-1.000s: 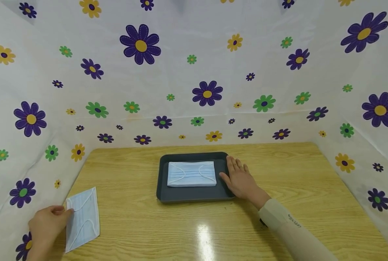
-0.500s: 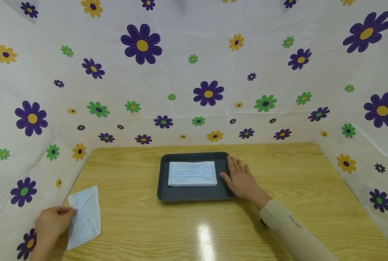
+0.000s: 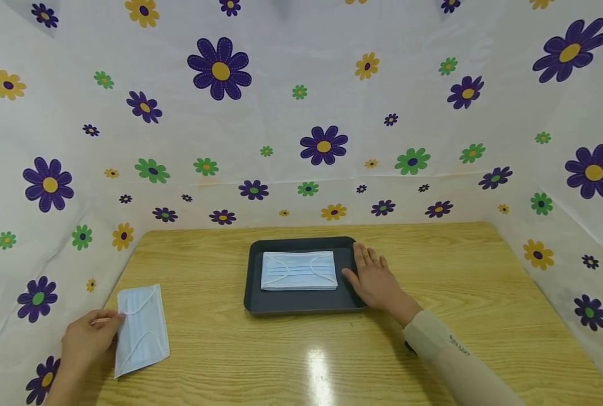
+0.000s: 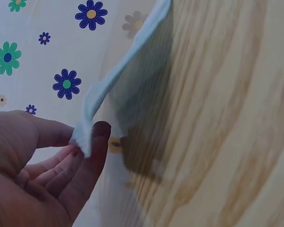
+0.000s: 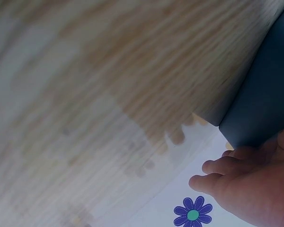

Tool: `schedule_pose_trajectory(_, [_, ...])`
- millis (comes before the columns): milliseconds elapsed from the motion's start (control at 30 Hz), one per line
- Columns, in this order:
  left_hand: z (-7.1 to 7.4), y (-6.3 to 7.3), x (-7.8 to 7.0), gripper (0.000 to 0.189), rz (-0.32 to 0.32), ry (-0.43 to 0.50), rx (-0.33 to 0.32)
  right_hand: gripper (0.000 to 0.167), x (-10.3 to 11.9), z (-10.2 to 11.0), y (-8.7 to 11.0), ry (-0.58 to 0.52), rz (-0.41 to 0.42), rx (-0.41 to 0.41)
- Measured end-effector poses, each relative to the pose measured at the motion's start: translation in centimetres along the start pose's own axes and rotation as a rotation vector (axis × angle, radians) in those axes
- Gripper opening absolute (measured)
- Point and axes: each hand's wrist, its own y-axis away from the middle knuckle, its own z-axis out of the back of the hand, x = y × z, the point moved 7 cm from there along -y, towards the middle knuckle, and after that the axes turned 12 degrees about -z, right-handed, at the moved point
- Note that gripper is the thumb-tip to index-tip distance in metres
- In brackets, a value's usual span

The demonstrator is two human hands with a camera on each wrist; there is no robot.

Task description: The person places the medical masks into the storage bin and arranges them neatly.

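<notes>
At the left of the head view, my left hand (image 3: pixel 89 340) pinches a light blue face mask (image 3: pixel 142 331) by its left edge, between thumb and fingers. The left wrist view shows that mask (image 4: pixel 125 61) edge-on, tilted up off the wood. A dark grey tray (image 3: pixel 301 304) lies mid-table with a flat stack of blue face masks (image 3: pixel 298 272) in it, white ear loops on top. My right hand (image 3: pixel 376 279) rests on the tray's right rim with straight fingers. In the right wrist view the hand (image 5: pixel 253 177) touches the tray's dark side (image 5: pixel 260 90).
The wooden table (image 3: pixel 220 361) has bare wood between the left hand and the tray. A white flowered cloth (image 3: pixel 276 118) stands behind the table and along both sides, close by the left hand.
My left hand has moved a little right and away from me, carrying the pinched mask, which has turned more upright in view. The right hand, tray and stack stay put.
</notes>
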Motion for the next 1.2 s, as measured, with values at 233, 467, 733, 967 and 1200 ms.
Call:
schedule_pose_trajectory(233, [-0.8,-0.5,-0.1,0.082,0.050,0.055,0.076,0.077,0.0,0.1,0.1,-0.004,0.005,-0.003])
schedule_pose_trajectory(467, [-1.4,-0.9,0.3,0.076,0.105,0.192,0.134,0.077,0.0,0.2,0.0,-0.006,0.004,-0.007])
schedule_pose_trajectory(733, [-2.0,-0.8,1.3,0.069,0.182,0.300,0.096,0.077,-0.2,-0.1,-0.1,-0.002,0.005,-0.004])
schedule_pose_trajectory(967, [-2.2,-0.9,1.6,0.061,0.156,0.314,0.117,0.077,-0.2,-0.2,-0.1,0.001,0.009,0.002])
schedule_pose_trajectory(1200, [-1.9,-0.6,1.8,0.060,0.221,0.344,0.034,0.077,-0.2,-0.3,-0.2,0.005,0.003,0.004])
